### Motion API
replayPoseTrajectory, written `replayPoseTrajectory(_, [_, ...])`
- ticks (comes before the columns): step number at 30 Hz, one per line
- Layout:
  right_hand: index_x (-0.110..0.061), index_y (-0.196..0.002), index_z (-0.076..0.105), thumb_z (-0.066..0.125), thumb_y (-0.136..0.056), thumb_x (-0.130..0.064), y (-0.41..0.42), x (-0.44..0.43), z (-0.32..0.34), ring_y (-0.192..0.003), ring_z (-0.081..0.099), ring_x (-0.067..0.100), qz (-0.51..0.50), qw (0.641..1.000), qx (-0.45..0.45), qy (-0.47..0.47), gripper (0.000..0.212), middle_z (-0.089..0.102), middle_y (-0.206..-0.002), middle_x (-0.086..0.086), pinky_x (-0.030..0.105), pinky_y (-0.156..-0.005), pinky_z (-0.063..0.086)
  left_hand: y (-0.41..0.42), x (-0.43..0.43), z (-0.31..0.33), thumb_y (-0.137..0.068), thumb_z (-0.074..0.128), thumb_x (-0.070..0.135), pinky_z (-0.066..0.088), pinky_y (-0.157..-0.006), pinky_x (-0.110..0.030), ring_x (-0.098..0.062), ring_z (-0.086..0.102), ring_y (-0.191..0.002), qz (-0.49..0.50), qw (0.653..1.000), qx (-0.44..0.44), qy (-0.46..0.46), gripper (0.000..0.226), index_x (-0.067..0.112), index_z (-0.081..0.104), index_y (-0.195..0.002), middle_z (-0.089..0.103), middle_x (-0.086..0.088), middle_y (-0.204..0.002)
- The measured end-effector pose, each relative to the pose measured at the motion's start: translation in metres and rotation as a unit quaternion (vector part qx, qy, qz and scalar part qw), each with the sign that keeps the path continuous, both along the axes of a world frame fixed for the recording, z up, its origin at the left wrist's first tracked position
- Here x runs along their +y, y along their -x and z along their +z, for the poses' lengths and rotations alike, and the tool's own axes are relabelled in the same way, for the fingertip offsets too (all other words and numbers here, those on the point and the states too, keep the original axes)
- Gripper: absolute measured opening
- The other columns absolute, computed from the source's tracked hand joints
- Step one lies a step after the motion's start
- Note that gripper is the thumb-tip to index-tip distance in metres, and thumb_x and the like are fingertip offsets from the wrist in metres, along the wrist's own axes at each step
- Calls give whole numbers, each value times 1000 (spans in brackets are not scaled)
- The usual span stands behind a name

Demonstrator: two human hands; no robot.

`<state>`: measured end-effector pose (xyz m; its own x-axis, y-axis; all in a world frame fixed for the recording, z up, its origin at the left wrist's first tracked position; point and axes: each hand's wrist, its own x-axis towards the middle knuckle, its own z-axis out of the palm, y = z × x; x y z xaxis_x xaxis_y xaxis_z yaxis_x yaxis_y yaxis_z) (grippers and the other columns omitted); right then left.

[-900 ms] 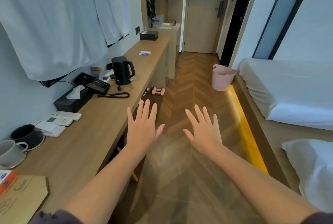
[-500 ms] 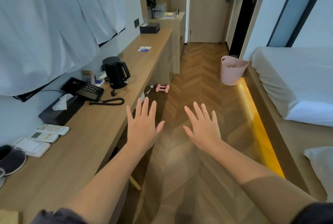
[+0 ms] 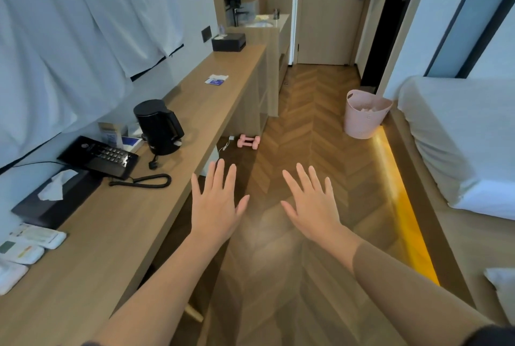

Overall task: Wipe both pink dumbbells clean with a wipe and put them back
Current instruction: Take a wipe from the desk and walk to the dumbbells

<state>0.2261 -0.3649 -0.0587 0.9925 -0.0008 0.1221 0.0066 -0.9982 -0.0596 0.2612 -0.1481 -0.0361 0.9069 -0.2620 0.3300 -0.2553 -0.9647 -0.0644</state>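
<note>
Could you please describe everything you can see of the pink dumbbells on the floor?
The pink dumbbells lie on the herringbone wood floor by the desk, next to a white cable. They look matte-coated, with thick ends and thinner handles, apparently side by side, though too small to separate surely. Only the floor seems to touch them.

Long wooden table [image 3: 117, 234] left; black electric kettle [image 3: 158, 125] on it, black corded telephone [image 3: 100, 157] nearer. Pink dumbbells [image 3: 249, 141] on herringbone wooden floor [image 3: 306, 136] beside table; pink plastic basket [image 3: 362, 123] right, beside white bed [image 3: 459, 128].
</note>
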Motion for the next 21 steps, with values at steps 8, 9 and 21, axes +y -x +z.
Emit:
replayPoseTrajectory(8, [-33,-157,10,35,-99,-54,-101,-14,-26,-153,8,32,-13,1000,2,-10,67,8,-166,5,56,-118,15,-107,-20,-23,-91,34,64,19,-116,-57,-30,19,-148,-3,999,17,27,73,21,32,-150,28,-10,-158])
replayPoseTrajectory(9, [-33,-157,9,35,-99,-55,-120,-15,-28,-153,7,31,-19,1000,6,-8,67,8,-166,5,56,-118,15,-124,-22,-27,-91,33,64,20,-116,-56,-30,18,-148,-3,999,22,29,73,21,32,-150,28,-10,-158])
replayPoseTrajectory(21, [-33,-157,9,34,-100,-53,-275,-33,-26,-153,4,32,-32,999,37,7,65,5,-167,5,56,-119,13,-292,-43,-40,-91,41,61,22,-116,-55,-30,16,-148,-29,995,73,53,74,20,30,-151,26,-11,-159])
